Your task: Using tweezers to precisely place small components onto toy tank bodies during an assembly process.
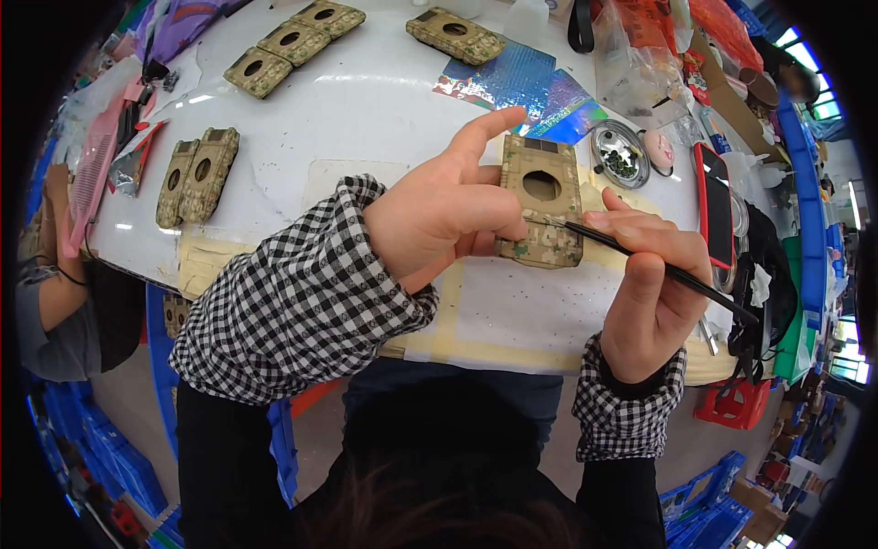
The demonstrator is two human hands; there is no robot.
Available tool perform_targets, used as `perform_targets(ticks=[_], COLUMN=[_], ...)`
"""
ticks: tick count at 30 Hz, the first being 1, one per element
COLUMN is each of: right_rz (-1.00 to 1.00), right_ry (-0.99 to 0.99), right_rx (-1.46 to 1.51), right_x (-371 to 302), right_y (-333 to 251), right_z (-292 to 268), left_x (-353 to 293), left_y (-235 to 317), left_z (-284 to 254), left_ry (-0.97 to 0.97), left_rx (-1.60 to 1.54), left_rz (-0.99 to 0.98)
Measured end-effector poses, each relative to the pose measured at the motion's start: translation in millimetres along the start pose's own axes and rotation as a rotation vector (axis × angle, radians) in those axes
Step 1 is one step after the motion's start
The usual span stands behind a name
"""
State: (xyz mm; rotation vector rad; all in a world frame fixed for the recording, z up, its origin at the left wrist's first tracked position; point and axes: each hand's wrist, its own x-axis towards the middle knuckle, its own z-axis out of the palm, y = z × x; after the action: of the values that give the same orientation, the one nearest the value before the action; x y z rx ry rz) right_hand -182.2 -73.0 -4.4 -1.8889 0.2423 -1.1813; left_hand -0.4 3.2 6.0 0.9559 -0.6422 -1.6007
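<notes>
Hull (565, 203) is pinched by left hand (434, 215), black tool (599, 237) by right (654, 311), 6 hulls (471, 41) around.

a red-cased phone (716, 206) lies toward the right of the white table (302, 119), a purple bundle (183, 26) far left, blue crates (101, 444) below.

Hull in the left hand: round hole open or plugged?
Open: the camouflage hull in the left hand shows its shaded interior through the round hole, nothing fitted in it.
</notes>
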Motion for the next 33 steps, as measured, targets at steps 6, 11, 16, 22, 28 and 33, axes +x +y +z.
perform_targets(ticks=[6, 11, 16, 22, 28, 33], right_rz=[-0.018, -0.057, -0.055, -0.04, -0.04, -0.045], right_ry=[0.06, 0.08, 0.052, 0.049, 0.096, 0.039], right_rx=[-0.18, -0.132, -0.184, -0.181, -0.298, -0.193], right_x=[2.5, 2.0, 2.1, 1.5, 3.5, 2.0], right_y=[-5.9, -10.5, -13.1, -13.4, -14.9, -12.2], right_z=[1.0, -2.4, -0.5, 1.3, 7.8, 2.3], left_x=[2.7, 0.4, -2.6, -0.8, -2.0, -1.1], left_y=[-5.5, -3.5, 0.2, -4.6, -2.7, -4.4], left_z=[1.2, 1.2, 3.0, 0.6, 0.3, -1.1], left_ry=[-0.015, -0.054, -0.031, 0.003, -0.005, -0.002], left_rx=[0.126, 0.299, 0.328, 0.306, 0.304, 0.309], left_rz=[0.296, 0.257, 0.142, 0.175, 0.169, 0.178])
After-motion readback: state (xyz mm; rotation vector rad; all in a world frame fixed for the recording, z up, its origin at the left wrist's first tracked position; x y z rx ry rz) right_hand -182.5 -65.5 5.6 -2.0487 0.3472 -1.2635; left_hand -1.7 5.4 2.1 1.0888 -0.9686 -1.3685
